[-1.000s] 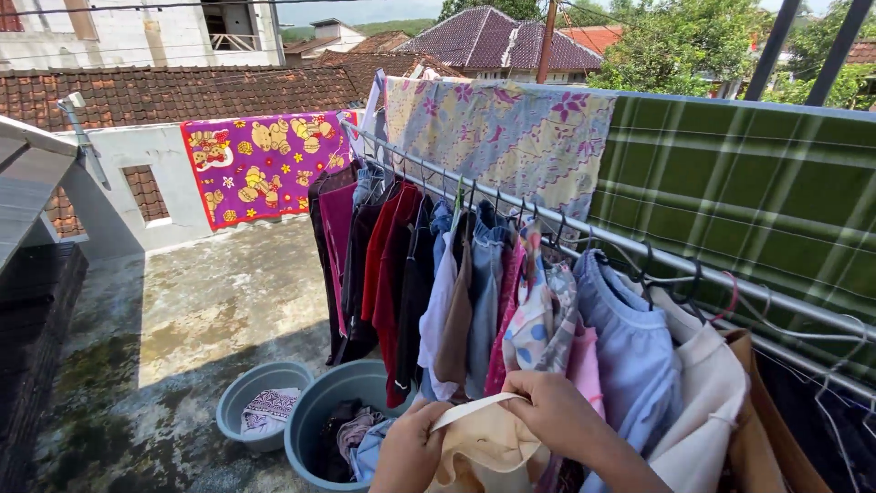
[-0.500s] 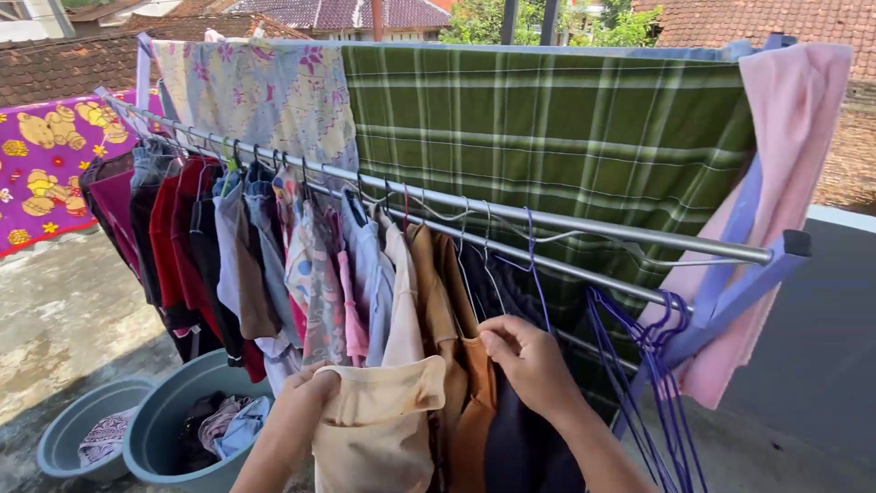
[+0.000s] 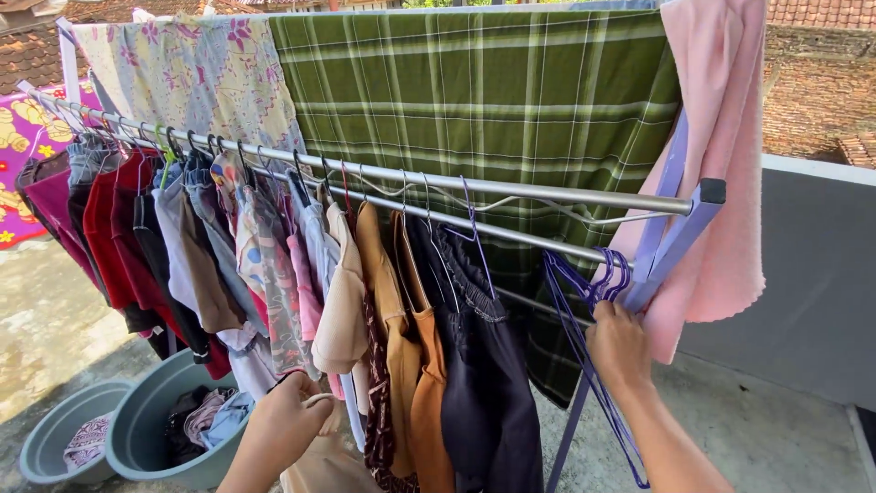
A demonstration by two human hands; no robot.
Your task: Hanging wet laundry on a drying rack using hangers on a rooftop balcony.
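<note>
Left hand (image 3: 285, 422) grips beige garment (image 3: 324, 466); right hand (image 3: 619, 345) touches purple hangers (image 3: 593, 301).

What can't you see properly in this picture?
- Head view: the beige garment in the left hand is cut off by the bottom edge.
- The right hand touches purple wire hangers; its fingers hide the grip.
- The grey plastic tub's contents are half hidden by hanging clothes.
</note>
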